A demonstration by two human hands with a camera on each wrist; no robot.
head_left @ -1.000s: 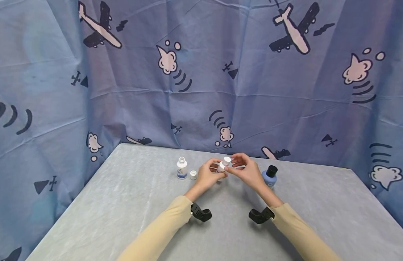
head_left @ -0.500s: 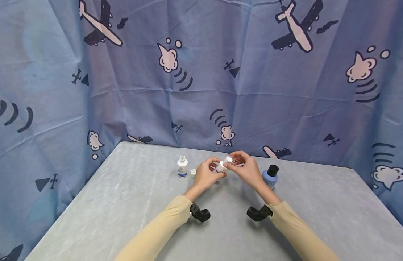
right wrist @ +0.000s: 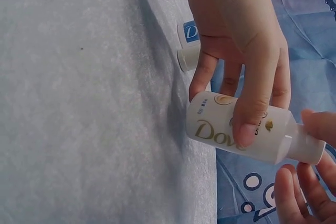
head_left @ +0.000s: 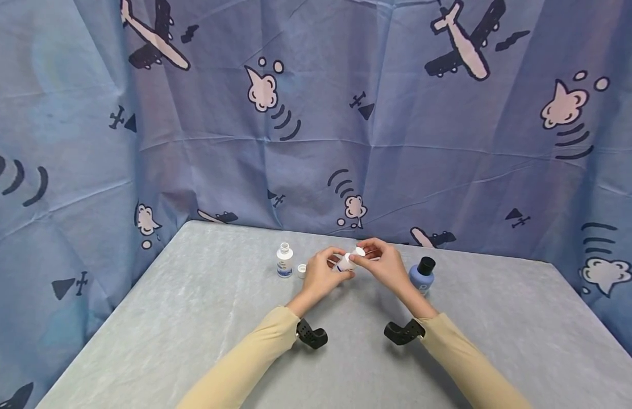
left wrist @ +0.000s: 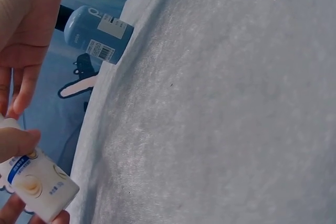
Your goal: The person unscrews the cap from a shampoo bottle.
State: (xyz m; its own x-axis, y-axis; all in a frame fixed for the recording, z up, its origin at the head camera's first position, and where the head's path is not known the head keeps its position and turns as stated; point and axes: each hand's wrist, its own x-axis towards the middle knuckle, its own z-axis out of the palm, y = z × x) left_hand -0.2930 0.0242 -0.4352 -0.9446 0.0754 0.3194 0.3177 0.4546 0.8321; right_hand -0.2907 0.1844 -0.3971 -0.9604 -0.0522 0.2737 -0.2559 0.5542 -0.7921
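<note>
My left hand (head_left: 321,277) grips the body of a small white Dove bottle (right wrist: 210,124), thumb across its label. The bottle leans to the right above the table. At its top, my right hand (head_left: 389,268) pinches the white cap (right wrist: 308,148) between thumb and fingers. In the left wrist view the bottle's base (left wrist: 55,198) points down and right, and its cap end is hidden behind my thumb.
Left of my hands stands another white bottle (head_left: 284,264) with an uncovered neck, a loose white cap (head_left: 302,271) beside it. A blue bottle (head_left: 421,278) with a black cap stands by my right wrist. A patterned curtain (head_left: 316,142) hangs behind the table (head_left: 219,341).
The held white bottle has tipped further to the right, its cap moving slightly right. Both hands stay close together on it. The standing bottles and loose cap have not moved.
</note>
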